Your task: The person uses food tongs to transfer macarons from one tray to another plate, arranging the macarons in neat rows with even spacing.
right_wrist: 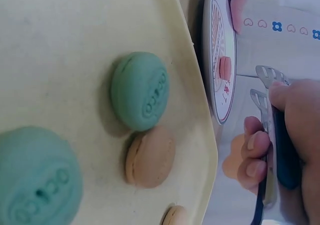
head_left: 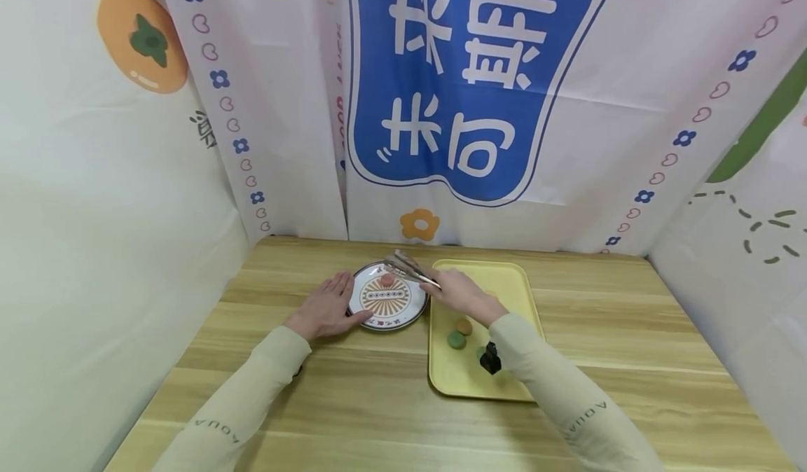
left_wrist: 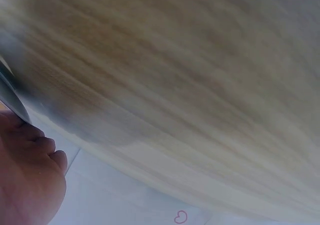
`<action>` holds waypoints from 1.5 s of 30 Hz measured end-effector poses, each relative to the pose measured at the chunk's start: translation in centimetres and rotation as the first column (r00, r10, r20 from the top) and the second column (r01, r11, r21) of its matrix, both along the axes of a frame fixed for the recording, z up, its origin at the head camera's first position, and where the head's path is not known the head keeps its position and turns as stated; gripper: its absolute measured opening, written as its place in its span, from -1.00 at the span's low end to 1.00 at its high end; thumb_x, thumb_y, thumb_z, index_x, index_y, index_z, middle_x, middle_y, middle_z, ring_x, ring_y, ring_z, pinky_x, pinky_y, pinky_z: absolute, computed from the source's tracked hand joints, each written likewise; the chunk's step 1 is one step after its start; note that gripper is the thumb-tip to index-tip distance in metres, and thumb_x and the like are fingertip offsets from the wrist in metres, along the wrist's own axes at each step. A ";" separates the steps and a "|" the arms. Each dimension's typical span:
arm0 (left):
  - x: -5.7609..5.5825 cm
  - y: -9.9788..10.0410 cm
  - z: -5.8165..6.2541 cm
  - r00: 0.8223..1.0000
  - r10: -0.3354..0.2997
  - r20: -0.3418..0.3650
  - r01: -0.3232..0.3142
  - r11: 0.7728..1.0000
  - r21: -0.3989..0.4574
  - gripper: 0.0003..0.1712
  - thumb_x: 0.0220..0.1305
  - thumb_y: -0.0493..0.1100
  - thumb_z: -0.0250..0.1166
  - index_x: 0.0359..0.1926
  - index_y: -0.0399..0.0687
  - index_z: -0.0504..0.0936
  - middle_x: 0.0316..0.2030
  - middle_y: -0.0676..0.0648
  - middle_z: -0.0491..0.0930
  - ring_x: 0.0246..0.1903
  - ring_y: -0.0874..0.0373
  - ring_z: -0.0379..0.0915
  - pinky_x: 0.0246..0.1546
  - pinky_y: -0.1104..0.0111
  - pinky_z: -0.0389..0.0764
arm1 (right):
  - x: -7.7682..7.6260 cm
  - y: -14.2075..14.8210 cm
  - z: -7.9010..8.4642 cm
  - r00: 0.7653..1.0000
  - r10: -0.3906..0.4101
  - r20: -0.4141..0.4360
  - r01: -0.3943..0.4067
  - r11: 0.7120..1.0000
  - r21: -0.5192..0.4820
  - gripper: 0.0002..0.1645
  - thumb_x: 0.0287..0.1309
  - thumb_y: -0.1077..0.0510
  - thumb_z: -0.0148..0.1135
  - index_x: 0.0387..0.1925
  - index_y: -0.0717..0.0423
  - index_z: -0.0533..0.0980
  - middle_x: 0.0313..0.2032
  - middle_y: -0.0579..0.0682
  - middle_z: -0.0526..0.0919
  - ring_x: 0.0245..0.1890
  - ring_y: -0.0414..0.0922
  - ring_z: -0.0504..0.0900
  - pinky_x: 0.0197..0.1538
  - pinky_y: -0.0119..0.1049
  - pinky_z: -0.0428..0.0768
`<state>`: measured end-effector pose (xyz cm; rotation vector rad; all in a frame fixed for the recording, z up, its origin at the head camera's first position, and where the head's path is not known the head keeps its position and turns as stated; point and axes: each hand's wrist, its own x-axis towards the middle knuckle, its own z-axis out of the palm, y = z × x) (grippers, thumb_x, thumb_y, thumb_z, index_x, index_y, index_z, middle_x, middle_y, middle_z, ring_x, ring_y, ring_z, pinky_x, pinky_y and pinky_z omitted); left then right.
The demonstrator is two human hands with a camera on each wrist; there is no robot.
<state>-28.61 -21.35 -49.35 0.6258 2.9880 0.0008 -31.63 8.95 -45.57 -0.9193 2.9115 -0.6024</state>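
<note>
Fingers of the right hand are wrapped round the tongs, long axis aimed at the counter's far-left corner, tips apart! Pink macaron on the plate, just near-edge side of those tips, closer to them than to either hand. Left hand: fingers straight, thumb at the plate's rim.

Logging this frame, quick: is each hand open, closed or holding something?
Left hand: open, at the edge of the plate.
Right hand: closed, holding the tongs.
</note>
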 end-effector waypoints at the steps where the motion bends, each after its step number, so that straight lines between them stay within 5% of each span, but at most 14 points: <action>1: 0.0 0.1 0.0 1.000 0.001 0.002 -0.001 1.000 0.000 0.23 0.28 0.59 -0.23 0.49 -0.42 -0.03 0.51 -0.38 -0.04 0.53 -0.20 -0.13 0.54 0.03 0.01 | 0.1 0.2 0.0 1.000 0.000 -0.003 0.000 1.000 -0.002 -0.51 0.43 -0.05 0.07 0.26 0.08 0.46 -0.48 -0.08 0.54 -0.61 -0.21 0.41 -0.54 -0.36 0.36; 7: -0.1 0.2 -0.1 1.000 0.007 0.007 -0.007 1.000 -0.002 0.24 0.28 0.60 -0.24 0.49 -0.42 -0.04 0.51 -0.38 -0.06 0.53 -0.20 -0.15 0.54 0.04 0.00 | 1.1 0.9 0.7 0.999 -0.032 -0.009 0.033 0.999 0.020 -0.49 0.42 -0.11 0.06 0.21 0.11 0.48 -0.41 -0.06 0.60 -0.55 -0.18 0.47 -0.47 -0.33 0.42; 21: -0.3 0.2 -0.3 1.000 0.011 0.009 -0.012 1.000 0.012 0.24 0.28 0.58 -0.21 0.49 -0.42 -0.06 0.51 -0.38 -0.07 0.53 -0.21 -0.16 0.54 0.01 -0.02 | 3.7 3.4 2.3 0.999 -0.037 0.015 0.037 0.999 -0.015 -0.71 0.41 -0.12 0.09 -0.22 0.01 0.50 -0.63 -0.15 0.41 -0.67 -0.25 0.35 -0.59 -0.39 0.33; 36: -0.1 0.3 -0.1 1.000 0.007 -0.002 -0.007 1.000 0.002 0.25 0.27 0.60 -0.24 0.49 -0.43 -0.05 0.51 -0.38 -0.07 0.53 -0.21 -0.14 0.54 0.03 -0.01 | 5.6 6.5 2.6 0.998 0.023 -0.063 -0.023 1.000 -0.007 -0.62 0.38 -0.12 0.13 -0.04 0.08 0.54 -0.60 -0.22 0.48 -0.69 -0.33 0.36 -0.56 -0.44 0.37; 45: 0.0 0.3 -0.2 1.000 0.014 0.001 -0.014 1.000 0.009 0.25 0.27 0.60 -0.24 0.49 -0.43 -0.06 0.51 -0.38 -0.06 0.53 -0.20 -0.14 0.54 0.05 -0.01 | 7.0 8.1 3.0 0.996 0.065 -0.056 -0.067 0.997 -0.044 -0.66 0.35 -0.10 0.18 -0.08 0.06 0.53 -0.67 -0.25 0.41 -0.74 -0.39 0.23 -0.67 -0.51 0.24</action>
